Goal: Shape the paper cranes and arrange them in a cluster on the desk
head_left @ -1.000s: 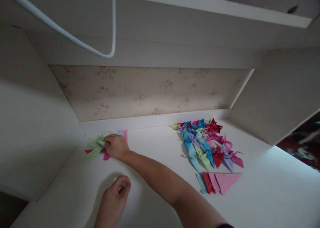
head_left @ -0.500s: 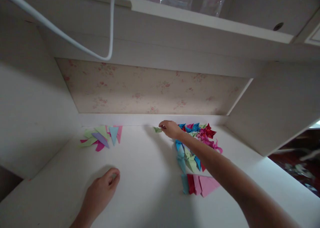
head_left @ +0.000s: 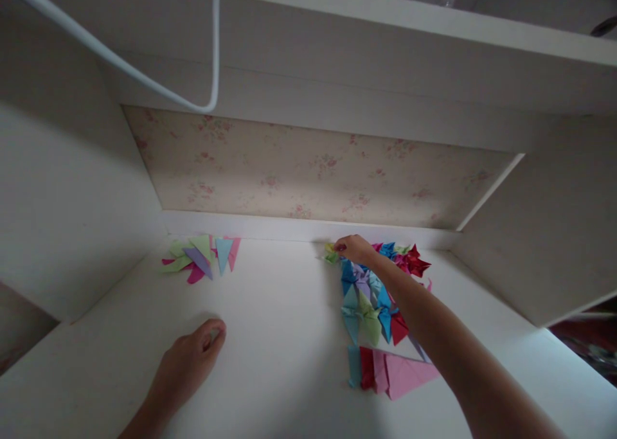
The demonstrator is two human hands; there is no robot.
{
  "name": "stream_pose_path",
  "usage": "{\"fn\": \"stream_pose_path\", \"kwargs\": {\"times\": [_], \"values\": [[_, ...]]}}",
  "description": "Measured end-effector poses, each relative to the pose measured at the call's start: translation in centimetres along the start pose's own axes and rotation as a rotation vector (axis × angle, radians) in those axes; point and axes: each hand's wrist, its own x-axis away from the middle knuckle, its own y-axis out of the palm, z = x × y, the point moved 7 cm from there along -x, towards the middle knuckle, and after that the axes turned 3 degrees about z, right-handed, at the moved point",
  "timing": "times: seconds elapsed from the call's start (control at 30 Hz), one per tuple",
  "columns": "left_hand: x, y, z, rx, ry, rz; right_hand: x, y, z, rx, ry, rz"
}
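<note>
My right hand (head_left: 355, 249) reaches to the back of the white desk, its fingertips pinched on a small green folded paper piece (head_left: 330, 255). That piece sits at the back left corner of a group of origami cranes (head_left: 369, 318) in blue, green, purple and red; my forearm hides part of the group. My left hand (head_left: 189, 364) rests on the desk at the front left, fingers curled in a loose fist with no object visible in it. Folded pink, red and light blue papers (head_left: 407, 376) lie in a row in front of the cranes.
A loose pile of coloured paper pieces (head_left: 196, 259) lies at the back left of the desk (head_left: 279, 323). Low overhead hangs a shelf (head_left: 385, 18) with clear containers, and a white cable (head_left: 144, 82) dangles at the upper left. Side panels close in both ends.
My right hand has carried the green paper piece rightward to the edge of the crane group. My left hand stays nearly in place. The view has tilted down slightly.
</note>
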Motion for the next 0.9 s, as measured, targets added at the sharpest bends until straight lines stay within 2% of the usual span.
{"fn": "stream_pose_path", "kwargs": {"times": [0.3, 0.43, 0.57, 0.67, 0.73, 0.8, 0.9], "values": [[0.1, -0.1, 0.3, -0.045, 0.009, 0.003, -0.2, 1.1, 2.0, 0.002, 0.041, -0.032], [0.2, -0.2, 0.5, -0.057, 0.014, 0.004, -0.3, -0.4, 1.6, 0.0, 0.04, 0.009], [0.4, -0.5, 0.8, -0.031, 0.027, 0.021, 0.8, -2.6, -0.4, -0.028, 0.017, 0.077], [0.6, -0.8, 1.0, -0.03, 0.039, 0.049, 3.3, -3.4, -3.1, -0.085, -0.01, 0.14], [0.8, -1.1, 1.2, -0.034, 0.035, 0.069, 6.0, -3.1, -5.3, -0.209, -0.018, 0.208], [1.1, -1.4, 1.4, -0.034, 0.036, 0.085, 9.5, -1.9, -7.9, -0.418, -0.008, 0.269], [1.5, -1.7, 1.7, -0.04, 0.051, 0.097, 15.2, 1.8, -12.1, -0.692, 0.066, 0.25]]}}
